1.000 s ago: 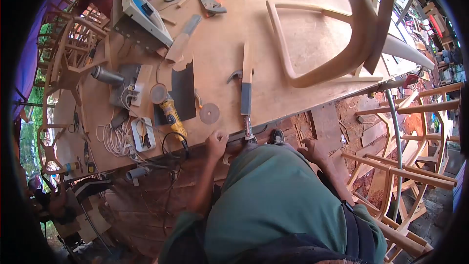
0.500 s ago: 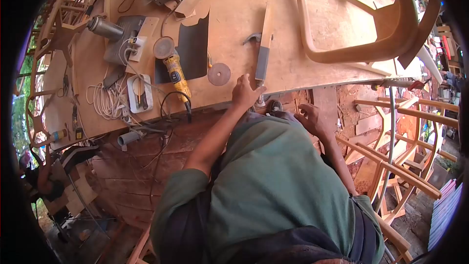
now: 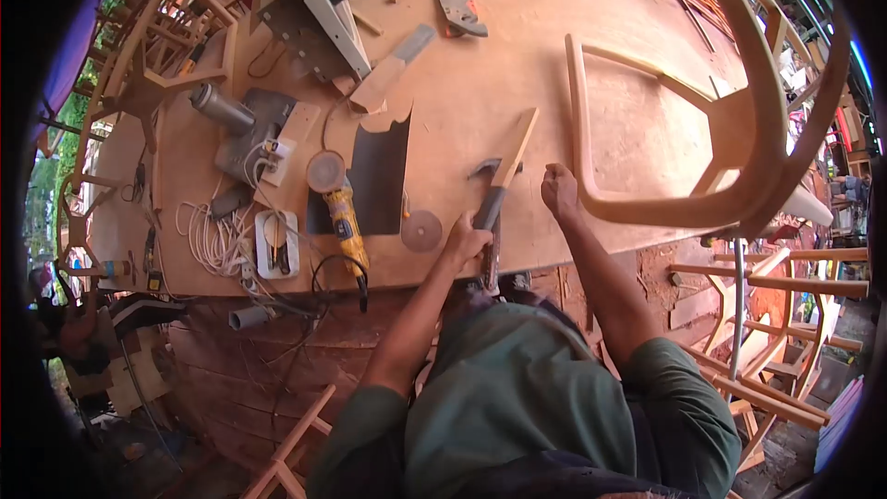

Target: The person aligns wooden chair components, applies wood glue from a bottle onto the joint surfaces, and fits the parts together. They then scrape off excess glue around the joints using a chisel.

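My left hand (image 3: 469, 238) is closed around the dark grey, sandpaper-like end of a wooden sanding stick (image 3: 516, 150). The stick's bare wooden end points away from me over the bench. Partly beneath it lies a hammer (image 3: 482, 167), its head showing on the left and its handle running toward the bench edge. To the right of the stick, my right hand (image 3: 559, 189) is held in a loose fist above the bench, with nothing visible in it. A curved wooden chair frame (image 3: 647, 211) rests just right of that hand.
Left on the bench (image 3: 443, 92) are a yellow angle grinder (image 3: 344, 222), a sanding disc (image 3: 422, 231), a dark sandpaper sheet (image 3: 381, 176), coiled cable (image 3: 208, 236) and a white tray (image 3: 289, 263). Snips (image 3: 457, 5) lie farther back. Chair frames (image 3: 785, 323) stand at right.
My left hand has closed on the stick's grey end. My right hand has risen from beside my body to above the bench, near the chair frame. The view has tilted up.
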`<state>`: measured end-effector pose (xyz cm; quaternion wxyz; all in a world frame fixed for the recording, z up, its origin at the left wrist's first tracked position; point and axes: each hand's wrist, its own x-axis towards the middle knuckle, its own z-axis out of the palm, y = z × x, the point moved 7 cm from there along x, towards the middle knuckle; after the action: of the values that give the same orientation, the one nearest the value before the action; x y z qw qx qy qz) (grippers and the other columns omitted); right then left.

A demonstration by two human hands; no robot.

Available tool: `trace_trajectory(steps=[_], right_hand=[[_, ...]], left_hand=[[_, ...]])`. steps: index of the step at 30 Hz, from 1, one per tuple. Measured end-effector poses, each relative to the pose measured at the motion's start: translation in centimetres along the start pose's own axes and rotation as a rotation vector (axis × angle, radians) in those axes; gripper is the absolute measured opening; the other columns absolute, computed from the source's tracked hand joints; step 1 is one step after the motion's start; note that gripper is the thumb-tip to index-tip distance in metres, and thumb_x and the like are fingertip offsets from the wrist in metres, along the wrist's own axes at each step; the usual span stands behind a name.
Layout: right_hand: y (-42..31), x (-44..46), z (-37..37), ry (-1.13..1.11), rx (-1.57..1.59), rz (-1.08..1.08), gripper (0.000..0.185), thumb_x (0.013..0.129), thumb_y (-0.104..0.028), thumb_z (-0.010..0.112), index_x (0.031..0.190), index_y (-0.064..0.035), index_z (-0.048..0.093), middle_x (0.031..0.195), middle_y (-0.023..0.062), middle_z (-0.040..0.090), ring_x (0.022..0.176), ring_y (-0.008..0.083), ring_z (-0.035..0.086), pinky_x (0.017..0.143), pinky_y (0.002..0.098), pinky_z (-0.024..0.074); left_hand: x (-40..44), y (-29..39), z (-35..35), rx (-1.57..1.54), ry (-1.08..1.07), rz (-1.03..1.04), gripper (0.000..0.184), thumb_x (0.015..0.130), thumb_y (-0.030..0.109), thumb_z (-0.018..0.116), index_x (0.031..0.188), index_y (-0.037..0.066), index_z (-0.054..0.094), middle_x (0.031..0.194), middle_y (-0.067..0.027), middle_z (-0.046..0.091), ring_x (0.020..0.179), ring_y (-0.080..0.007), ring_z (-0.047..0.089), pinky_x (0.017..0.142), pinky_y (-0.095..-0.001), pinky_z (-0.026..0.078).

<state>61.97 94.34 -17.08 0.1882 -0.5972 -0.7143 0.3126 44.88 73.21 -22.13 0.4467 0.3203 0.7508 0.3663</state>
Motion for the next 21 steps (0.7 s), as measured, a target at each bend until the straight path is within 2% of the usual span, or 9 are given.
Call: trace_trajectory(steps=[2,4,5,8,9,16,18,19,21], right_hand=[[1.2,2.6,1.9,0.026,-0.019,0.023,0.029,0.093,-0.017,0.059,0.113,0.0003,0.07,0.115,0.0267,0.069,0.11,0.04,0.066,0.097,0.0432,0.0517],[2.2,4.9,3.8,0.108,-0.018,-0.037,0.029,0.093,-0.018,0.06,0.115,0.0006,0.069,0.12,0.027,0.066,0.116,0.0402,0.062,0.1,0.0435,0.0494],[1.5,5.7,4.5,0.153,-0.041,-0.13,0.026,0.091,-0.013,0.056,0.11,0.001,0.066,0.108,0.0232,0.065,0.108,0.0404,0.059,0.093,0.0455,0.0503],[0.0,9.5,7.0,0.27,-0.102,-0.327,0.034,0.092,-0.019,0.06,0.119,0.0003,0.063,0.122,0.0263,0.062,0.115,0.0441,0.057,0.1,0.05,0.0467],[-0.7,10.6,7.6,0.27,-0.154,-0.326,0.038,0.093,-0.023,0.061,0.123,-0.0002,0.062,0.127,0.0271,0.059,0.12,0.0452,0.054,0.103,0.0515,0.0441],[-1.2,14.5,10.9,0.157,-0.315,-0.233,0.066,0.095,-0.049,0.062,0.141,-0.0029,0.052,0.154,0.0292,0.038,0.147,0.047,0.029,0.12,0.058,0.0227],[-1.5,13.9,11.1,0.111,-0.342,-0.192,0.069,0.095,-0.052,0.06,0.144,-0.0035,0.05,0.157,0.0287,0.036,0.15,0.0464,0.025,0.122,0.0583,0.0189],[-1.4,13.3,10.9,0.075,-0.357,-0.174,0.071,0.096,-0.053,0.059,0.145,-0.0038,0.049,0.158,0.0283,0.035,0.15,0.0462,0.024,0.122,0.0587,0.0173],[-1.9,14.6,10.9,0.065,-0.34,-0.147,0.075,0.095,-0.056,0.058,0.148,-0.0039,0.046,0.159,0.027,0.033,0.151,0.0457,0.022,0.123,0.0595,0.015]], left_hand=[[-2.4,3.5,-2.1,-0.325,-0.082,-0.254,0.066,0.079,0.021,0.08,0.135,-0.004,0.055,0.106,-0.0175,0.069,0.078,-0.022,0.068,0.065,-0.0315,0.056],[-2.6,3.9,-3.2,-0.368,-0.091,-0.232,0.065,0.081,0.023,0.081,0.135,-0.004,0.055,0.104,-0.0126,0.068,0.071,-0.0146,0.063,0.058,-0.025,0.05],[-2.7,3.9,-3.5,-0.392,-0.096,-0.226,0.065,0.083,0.024,0.081,0.135,-0.005,0.055,0.103,-0.0101,0.067,0.068,-0.0108,0.06,0.054,-0.0218,0.048],[-2.4,6.1,-5.5,-0.476,-0.022,-0.098,0.064,0.088,0.024,0.081,0.138,-0.006,0.053,0.102,-0.0072,0.066,0.075,-0.0099,0.06,0.062,-0.0236,0.049],[-1.5,6.9,-6.4,-0.388,0.093,0.11,0.064,0.093,0.022,0.078,0.143,-0.007,0.05,0.104,-0.0066,0.066,0.085,-0.0097,0.06,0.076,-0.0248,0.051],[9.0,22.3,-13.6,-0.282,0.148,0.259,0.062,0.098,0.019,0.07,0.147,-0.009,0.045,0.129,-0.0178,0.064,0.107,-0.0149,0.061,0.094,-0.0288,0.051],[14.6,26.2,-15.5,0.043,0.298,0.519,0.06,0.094,0.02,0.072,0.143,-0.007,0.05,0.133,-0.0247,0.064,0.121,-0.0281,0.064,0.098,-0.0365,0.053],[17.9,27.6,-16.0,-0.061,0.277,0.49,0.06,0.091,0.02,0.072,0.14,-0.007,0.053,0.132,-0.0264,0.064,0.12,-0.033,0.065,0.097,-0.0379,0.053],[23.9,32.1,-17.0,0.052,0.355,0.597,0.061,0.087,0.026,0.071,0.136,-0.007,0.056,0.124,-0.0289,0.067,0.115,-0.0347,0.068,0.096,-0.039,0.053]])
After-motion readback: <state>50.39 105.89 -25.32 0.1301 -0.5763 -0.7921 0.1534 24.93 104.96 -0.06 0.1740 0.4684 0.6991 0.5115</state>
